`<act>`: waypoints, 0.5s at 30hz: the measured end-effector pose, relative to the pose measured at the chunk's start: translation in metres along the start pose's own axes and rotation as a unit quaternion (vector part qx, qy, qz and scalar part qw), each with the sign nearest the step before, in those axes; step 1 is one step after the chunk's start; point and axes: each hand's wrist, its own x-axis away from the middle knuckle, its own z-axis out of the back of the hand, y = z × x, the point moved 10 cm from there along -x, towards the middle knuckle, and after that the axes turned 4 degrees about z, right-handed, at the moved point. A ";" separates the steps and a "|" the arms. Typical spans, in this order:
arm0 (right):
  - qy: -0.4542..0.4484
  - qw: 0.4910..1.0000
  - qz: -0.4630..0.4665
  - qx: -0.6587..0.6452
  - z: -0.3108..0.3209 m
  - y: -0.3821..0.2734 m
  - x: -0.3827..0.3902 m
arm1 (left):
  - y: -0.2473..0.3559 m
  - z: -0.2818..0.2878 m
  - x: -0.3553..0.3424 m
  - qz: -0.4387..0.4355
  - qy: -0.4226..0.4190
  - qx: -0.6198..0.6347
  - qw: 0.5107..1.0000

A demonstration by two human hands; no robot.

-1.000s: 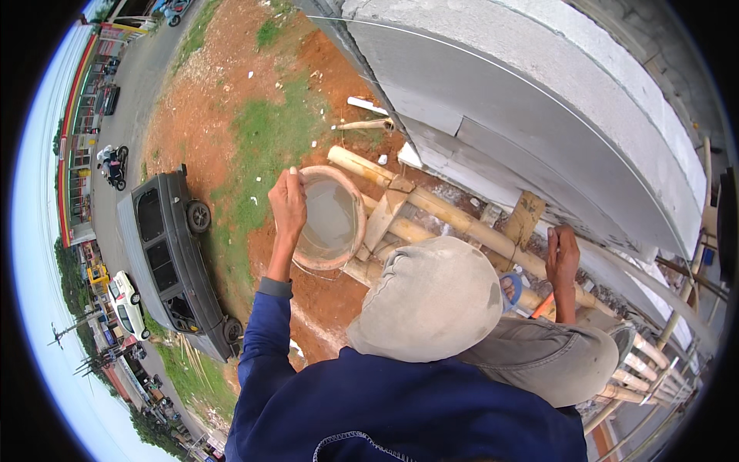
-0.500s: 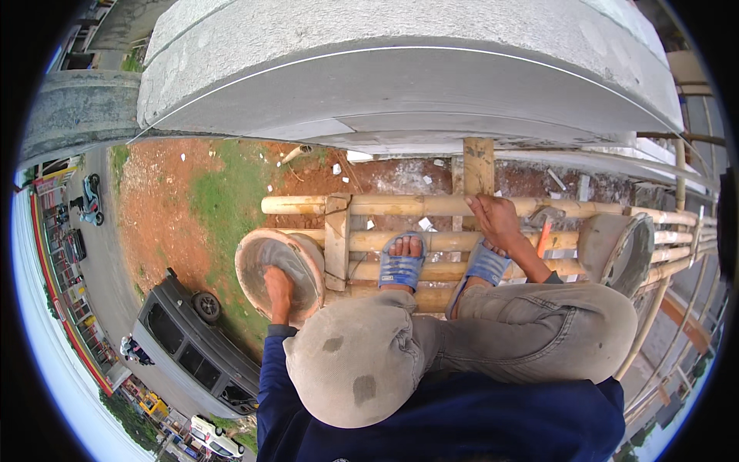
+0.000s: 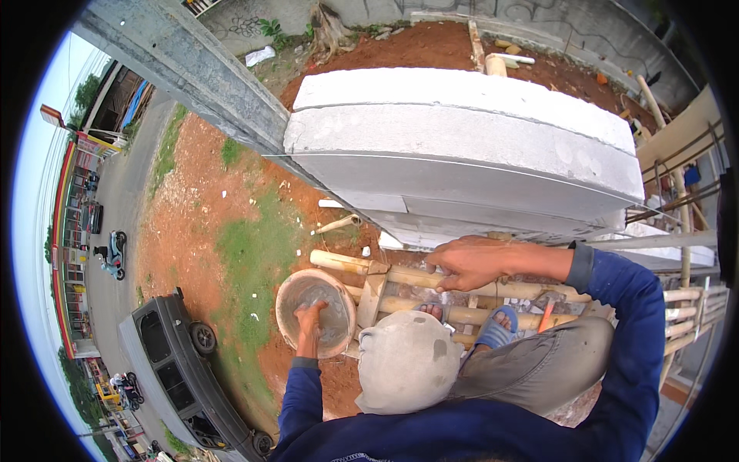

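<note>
My left hand reaches down into a round clay-coloured bucket whose inside is coated and partly filled with wet grey mix. Its fingers curl in against the mix, and whatever they may hold is hidden. My right hand is stretched across my front, palm down, fingers apart and holding nothing I can see. It hovers over the bamboo poles, close to the white block wall. A taut white string runs along the wall's near face.
My sandalled feet stand on the bamboo platform, with an orange tool part beside them. A grey post meets the wall's left end. Down left are grassy red soil, a dark parked van and a road with a motorbike.
My right hand has left the bamboo pole, lifting and swinging left toward the wall. My left hand stays in the bucket. The view has tilted, showing the wall's top and ground behind it.
</note>
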 end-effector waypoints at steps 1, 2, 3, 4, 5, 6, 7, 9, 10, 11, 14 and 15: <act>0.007 0.999 0.047 -0.008 0.002 -0.017 -0.023 | 0.003 0.006 0.012 -0.005 0.010 0.010 1.000; 0.003 0.997 0.077 -0.016 -0.002 -0.030 -0.049 | 0.005 0.013 0.025 -0.021 0.011 0.022 0.999; 0.014 0.994 0.110 -0.018 -0.010 -0.045 -0.079 | 0.009 0.017 0.033 -0.037 0.013 0.028 0.999; 0.036 0.986 0.157 -0.034 -0.020 -0.064 -0.111 | 0.013 0.023 0.041 -0.066 0.014 0.034 0.997; 0.057 0.976 0.207 -0.013 -0.036 -0.084 -0.144 | 0.012 0.027 0.047 -0.076 0.019 0.029 0.996; 0.080 0.962 0.262 -0.007 -0.055 -0.104 -0.177 | 0.012 0.037 0.052 -0.087 0.054 0.005 0.995; 0.049 0.974 0.217 0.039 -0.087 -0.105 -0.220 | 0.014 0.040 0.056 -0.107 0.053 0.011 0.993; -0.013 0.996 0.084 0.021 -0.150 -0.092 -0.306 | 0.006 0.047 0.065 -0.085 0.065 -0.016 0.994; -0.032 0.999 -0.002 -0.032 -0.177 -0.076 -0.342 | 0.017 0.055 0.082 -0.155 0.141 -0.091 0.974; 0.046 0.979 -0.100 -0.170 -0.191 -0.051 -0.365 | 0.020 0.057 0.094 -0.175 0.161 -0.108 0.965; 0.214 0.825 -0.321 -0.413 -0.252 -0.001 -0.403 | 0.026 0.069 0.131 -0.207 0.204 -0.105 0.951; 0.245 0.808 -0.354 -0.403 -0.264 0.009 -0.407 | 0.025 0.072 0.142 -0.209 0.201 -0.066 0.955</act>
